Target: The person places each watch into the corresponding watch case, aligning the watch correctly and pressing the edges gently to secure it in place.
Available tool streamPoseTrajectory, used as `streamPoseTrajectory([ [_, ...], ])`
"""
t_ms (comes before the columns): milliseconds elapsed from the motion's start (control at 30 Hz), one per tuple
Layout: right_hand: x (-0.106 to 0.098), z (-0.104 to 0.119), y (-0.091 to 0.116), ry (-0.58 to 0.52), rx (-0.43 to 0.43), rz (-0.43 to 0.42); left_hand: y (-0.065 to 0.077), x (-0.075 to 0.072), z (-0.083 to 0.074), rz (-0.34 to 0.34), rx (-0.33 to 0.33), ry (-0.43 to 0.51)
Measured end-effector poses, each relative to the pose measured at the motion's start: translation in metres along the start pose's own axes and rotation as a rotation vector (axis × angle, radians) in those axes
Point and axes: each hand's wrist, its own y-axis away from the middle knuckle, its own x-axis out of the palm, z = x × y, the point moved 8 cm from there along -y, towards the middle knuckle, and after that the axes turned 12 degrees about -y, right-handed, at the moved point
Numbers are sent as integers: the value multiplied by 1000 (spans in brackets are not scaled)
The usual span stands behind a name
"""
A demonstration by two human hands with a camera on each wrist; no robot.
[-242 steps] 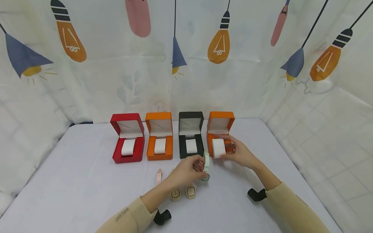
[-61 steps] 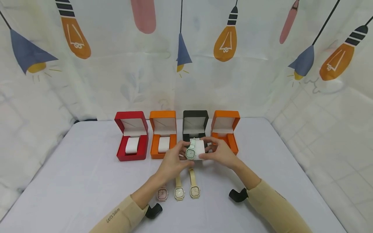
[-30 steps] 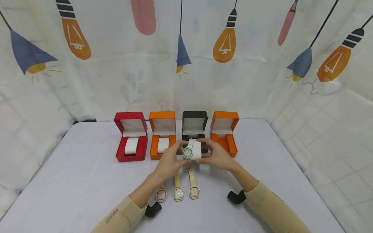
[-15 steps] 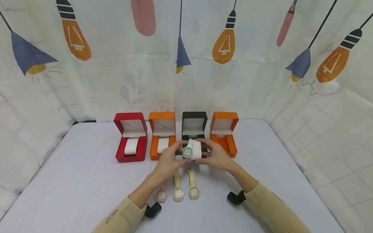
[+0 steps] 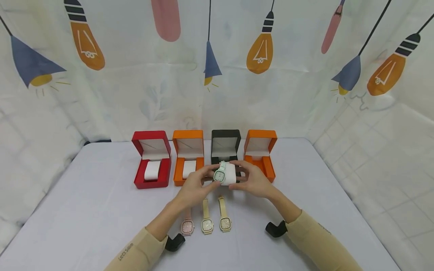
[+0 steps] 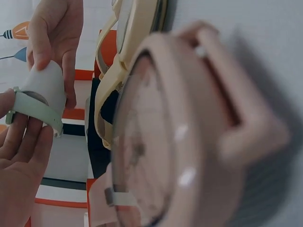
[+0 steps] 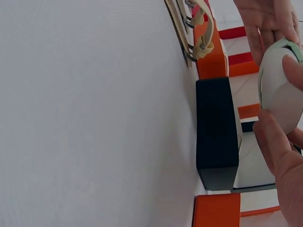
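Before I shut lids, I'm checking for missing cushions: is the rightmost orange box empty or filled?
Empty, as far as visible: the rightmost orange box shows only bare orange inside.

At frame centre, a mint-green square-faced watch (image 5: pixel 219 175) is encircling the left end of a white rounded cushion (image 5: pixel 230 174), before a black square box (image 5: pixel 226 133). An orange square box (image 5: pixel 188 134) and, beyond, a red square box (image 5: pixel 151 184) are standing to its left, another orange square box (image 5: pixel 260 133) to its right. Below, a pink watch (image 5: pixel 187 227) and two cream watches (image 5: pixel 207 226) are lying on the white cloth-covered bench (image 5: pixel 84 207).
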Motion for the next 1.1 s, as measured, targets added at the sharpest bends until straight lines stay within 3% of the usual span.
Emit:
streamPoseTrajectory([
  [300,-6,3,1,21,17,-22,-4,-2,-5,30,38,8],
  [567,-5,0,3,30,46,-50,-1,-2,-2,15,53,-20],
  [833,-5,4,4,55,1,-62,2,0,2,4,4,33],
  [1100,-6,6,5,47,-32,-77,2,0,2,-5,14,86],
])
